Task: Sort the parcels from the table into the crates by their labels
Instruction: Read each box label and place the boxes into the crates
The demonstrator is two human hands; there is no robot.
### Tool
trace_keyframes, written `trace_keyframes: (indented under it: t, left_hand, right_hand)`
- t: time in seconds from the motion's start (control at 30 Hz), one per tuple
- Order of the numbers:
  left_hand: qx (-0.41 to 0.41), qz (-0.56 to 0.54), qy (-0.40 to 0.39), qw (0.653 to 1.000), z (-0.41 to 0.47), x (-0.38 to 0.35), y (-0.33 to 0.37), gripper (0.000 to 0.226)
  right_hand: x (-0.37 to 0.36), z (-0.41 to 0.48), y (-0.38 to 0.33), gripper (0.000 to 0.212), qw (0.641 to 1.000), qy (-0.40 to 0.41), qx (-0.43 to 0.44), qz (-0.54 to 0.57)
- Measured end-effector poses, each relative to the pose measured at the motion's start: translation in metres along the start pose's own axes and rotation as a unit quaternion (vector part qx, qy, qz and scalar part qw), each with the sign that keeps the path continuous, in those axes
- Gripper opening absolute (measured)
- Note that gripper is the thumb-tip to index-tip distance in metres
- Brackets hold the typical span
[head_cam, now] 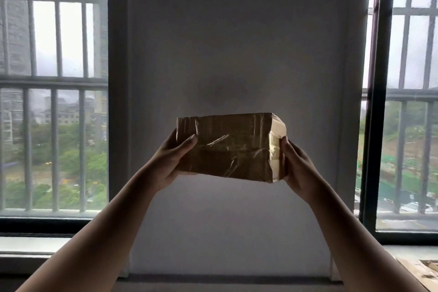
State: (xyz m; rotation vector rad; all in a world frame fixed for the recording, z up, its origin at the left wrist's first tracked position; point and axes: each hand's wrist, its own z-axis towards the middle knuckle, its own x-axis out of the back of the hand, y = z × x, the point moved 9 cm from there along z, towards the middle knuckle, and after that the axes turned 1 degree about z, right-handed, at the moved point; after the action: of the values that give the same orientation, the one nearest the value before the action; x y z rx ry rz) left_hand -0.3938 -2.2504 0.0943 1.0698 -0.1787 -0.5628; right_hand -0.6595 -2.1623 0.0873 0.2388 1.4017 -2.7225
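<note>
Gripping parcel (231, 147) ends: left hand (171, 156), right hand (299, 163).

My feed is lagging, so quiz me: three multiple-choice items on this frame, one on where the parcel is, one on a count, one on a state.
1. Where is the parcel?
A. Lying on the windowsill
B. Held up in the air in front of the wall between two windows
C. Resting inside a crate

2. How many hands are on the parcel?
A. None
B. One
C. Two

3. What state is the parcel's wrapping in?
A. Taped over with glossy, wrinkled tape
B. Torn open with the contents showing
C. Bare cardboard with no tape

Answers:
1 B, the parcel hangs clear of any surface, with the grey wall behind it.
2 C, the left hand holds its left end and the right hand its right end.
3 A, shiny creased tape reflects light across its closed face; no label is visible from here.
</note>
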Motion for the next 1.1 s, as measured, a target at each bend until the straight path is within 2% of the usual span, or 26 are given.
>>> trace_keyframes:
  t: [0.13,0.2,0.3,0.37,0.43,0.53,0.6,0.73,0.87,1.1]
  left_hand:
    - [-0.011,0.095,0.125,0.988,0.001,0.007,-0.002,0.068]
    - [-0.039,0.164,0.159,0.973,0.002,0.005,0.003,0.07]
    - [-0.069,0.228,0.129,0.963,0.003,-0.015,0.008,0.05]
    - [-0.054,0.191,0.107,0.974,-0.004,-0.027,0.009,0.044]
    - [-0.045,0.149,0.066,0.986,-0.015,-0.038,0.01,0.052]
    - [-0.058,0.136,0.01,0.989,-0.026,-0.046,0.014,0.078]
    - [-0.074,0.141,-0.009,0.987,-0.026,-0.049,0.016,0.089]
    - [-0.103,0.168,0.04,0.98,-0.022,-0.036,0.018,0.106]
    - [-0.096,0.183,0.068,0.976,-0.025,-0.029,0.012,0.09]
    - [-0.118,0.182,0.084,0.973,-0.027,-0.038,0.005,0.076]
  right_hand:
    - [0.009,-0.007,-0.003,0.084,0.997,0.055,0.043,-0.038]
    - [0.007,-0.009,-0.008,0.075,0.991,0.09,0.071,-0.076]
    - [-0.008,-0.012,-0.015,0.049,0.972,0.125,0.11,-0.166]
    - [-0.015,-0.013,-0.018,0.039,0.96,0.15,0.122,-0.204]
    - [-0.021,-0.015,-0.019,0.029,0.954,0.161,0.134,-0.216]
    - [-0.032,-0.017,-0.019,0.012,0.951,0.149,0.148,-0.228]
    - [-0.04,-0.018,-0.017,0.013,0.952,0.14,0.151,-0.228]
    - [-0.057,-0.022,-0.011,0.024,0.956,0.114,0.147,-0.226]
    - [-0.059,-0.024,-0.005,0.043,0.961,0.1,0.128,-0.224]
    - [-0.055,-0.029,0.006,0.045,0.955,0.135,0.121,-0.237]
